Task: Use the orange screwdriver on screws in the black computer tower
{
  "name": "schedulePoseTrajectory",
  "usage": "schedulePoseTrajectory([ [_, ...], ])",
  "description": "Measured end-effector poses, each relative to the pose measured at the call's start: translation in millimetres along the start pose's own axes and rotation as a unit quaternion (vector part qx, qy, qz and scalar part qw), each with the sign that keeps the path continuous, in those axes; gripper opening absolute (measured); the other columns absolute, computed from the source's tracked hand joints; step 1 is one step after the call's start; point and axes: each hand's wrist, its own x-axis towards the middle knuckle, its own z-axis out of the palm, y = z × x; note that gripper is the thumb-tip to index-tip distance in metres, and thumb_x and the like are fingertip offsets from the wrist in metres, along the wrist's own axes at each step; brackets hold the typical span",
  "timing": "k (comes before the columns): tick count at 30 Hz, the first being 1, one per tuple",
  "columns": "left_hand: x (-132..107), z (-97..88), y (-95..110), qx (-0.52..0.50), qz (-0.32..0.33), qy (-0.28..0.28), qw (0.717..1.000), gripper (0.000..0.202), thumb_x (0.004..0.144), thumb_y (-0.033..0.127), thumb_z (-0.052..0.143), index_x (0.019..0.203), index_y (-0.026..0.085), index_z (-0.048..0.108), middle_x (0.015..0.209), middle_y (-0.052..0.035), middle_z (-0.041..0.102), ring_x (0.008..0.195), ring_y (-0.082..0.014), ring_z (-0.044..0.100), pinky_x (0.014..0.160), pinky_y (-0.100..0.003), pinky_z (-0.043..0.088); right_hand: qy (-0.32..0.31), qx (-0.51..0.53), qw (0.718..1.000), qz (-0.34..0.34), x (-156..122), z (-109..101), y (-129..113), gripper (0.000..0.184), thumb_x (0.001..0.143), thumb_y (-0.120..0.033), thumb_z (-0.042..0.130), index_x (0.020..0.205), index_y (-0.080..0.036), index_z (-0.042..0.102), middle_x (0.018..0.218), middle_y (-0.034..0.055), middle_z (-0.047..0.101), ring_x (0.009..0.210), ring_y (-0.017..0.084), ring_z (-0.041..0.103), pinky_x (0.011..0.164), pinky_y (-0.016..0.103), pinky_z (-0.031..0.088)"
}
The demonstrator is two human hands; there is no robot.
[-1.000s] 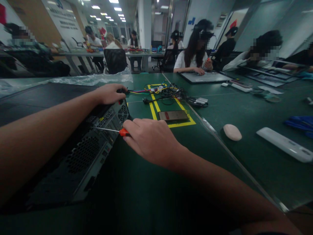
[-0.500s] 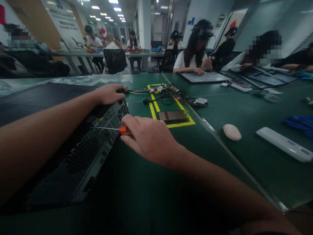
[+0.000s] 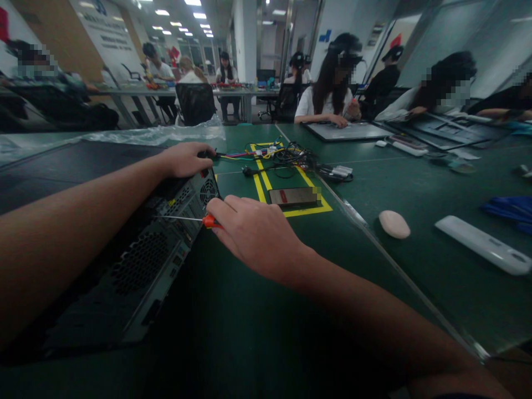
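Here, the right hand [image 3: 257, 235] is clamped on the screwdriver [image 3: 188, 219], whose shaft runs leftward from the grip to the rear panel of the computer case [image 3: 145, 266]; the left hand [image 3: 185, 159] clasps the case's far edge.

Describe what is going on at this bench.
A person's right hand holds an orange-handled screwdriver, its tip against the rear panel of a computer case lying on the green table. The left hand clasps the case's far corner. Loose cables and a flat dark device lie beyond, at a yellow-taped square.
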Motion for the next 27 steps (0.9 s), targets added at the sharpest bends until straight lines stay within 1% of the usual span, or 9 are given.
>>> schedulePoseTrajectory([
  [3,-0.4,-0.7,0.5,-0.002,-0.001,-0.002,1.000,0.069,0.076,0.054,0.053,0.135,0.024,0.071,0.134,-0.0120,0.070,0.123,-0.0393,0.063,0.109,-0.047,0.047,-0.001,-0.004,1.000,0.003,0.4,-0.1,0.0,0.027,0.108,-0.022,0.039,0.122,-0.021,0.061,0.107,0.0030,0.072,0.090,0.020,0.068,0.055,0.033,0.027],
  [6,-0.1,-0.1,-0.2,-0.009,0.001,0.000,1.000,0.065,0.076,0.053,0.055,0.134,0.027,0.072,0.133,-0.0096,0.071,0.124,-0.0387,0.063,0.110,-0.047,0.046,-0.008,-0.007,1.000,0.004,0.8,-1.1,-0.7,0.027,0.108,-0.022,0.038,0.122,-0.021,0.061,0.107,0.0035,0.072,0.092,0.020,0.068,0.056,0.034,0.027],
  [11,1.6,2.0,-3.0,-0.014,0.002,0.006,1.000,0.061,0.076,0.051,0.057,0.131,0.031,0.073,0.131,-0.0076,0.073,0.124,-0.0402,0.063,0.109,-0.050,0.047,-0.015,-0.005,1.000,0.006,0.3,-3.7,-1.5,0.027,0.108,-0.023,0.038,0.121,-0.021,0.062,0.109,0.0036,0.072,0.092,0.020,0.068,0.056,0.034,0.028],
  [18,1.6,2.6,-1.8,-0.003,-0.004,0.006,1.000,0.064,0.076,0.052,0.054,0.132,0.027,0.072,0.130,-0.0101,0.072,0.121,-0.0396,0.064,0.107,-0.049,0.048,-0.019,0.004,1.000,0.009,0.4,-5.0,-1.7,0.028,0.108,-0.026,0.037,0.120,-0.021,0.062,0.109,0.0041,0.072,0.093,0.020,0.067,0.057,0.034,0.028],
  [22,0.7,2.5,-0.2,0.002,-0.006,0.007,1.000,0.066,0.076,0.053,0.052,0.133,0.025,0.071,0.131,-0.0118,0.071,0.121,-0.0392,0.064,0.107,-0.048,0.049,-0.021,0.008,1.000,0.007,0.3,-5.9,-1.0,0.026,0.107,-0.028,0.040,0.119,-0.020,0.062,0.110,0.0044,0.073,0.093,0.020,0.067,0.058,0.034,0.028],
  [27,-0.5,0.6,0.1,-0.012,-0.007,0.006,1.000,0.066,0.075,0.054,0.055,0.132,0.028,0.073,0.130,-0.0099,0.072,0.122,-0.0388,0.064,0.108,-0.048,0.048,-0.013,0.004,1.000,0.007,-0.6,-7.6,-1.0,0.024,0.106,-0.028,0.044,0.115,-0.019,0.064,0.109,0.0047,0.073,0.093,0.020,0.068,0.057,0.034,0.028],
])
